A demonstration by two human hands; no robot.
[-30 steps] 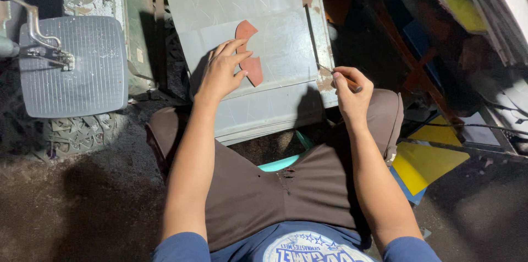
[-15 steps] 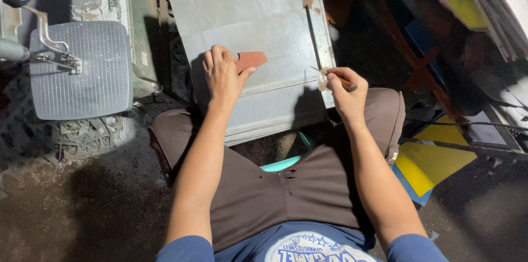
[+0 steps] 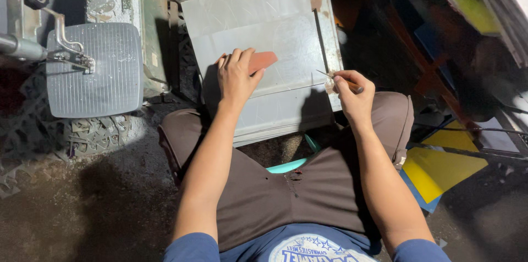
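A stack of grey metal sheets [image 3: 275,25] rests across my knees. My left hand [image 3: 236,77] lies flat on the top sheet, pressing a reddish-brown template piece [image 3: 262,60] against it; only the piece's right end shows past my fingers. My right hand [image 3: 352,94] is at the sheets' right edge, shut on a thin pointed scribing tool [image 3: 333,76] with an orange handle, its tip resting near a narrow metal strip [image 3: 329,36].
A ribbed grey metal plate [image 3: 96,69] with a clamp-like handle [image 3: 49,31] sits to the left. Yellow and blue sheets [image 3: 445,165] lie at the right by dark frames. A teal stool edge [image 3: 289,165] shows between my legs. Rubble covers the floor.
My left hand turned the reddish piece from upright to lying sideways and now covers most of it. My right hand stayed at the right edge with the tool.
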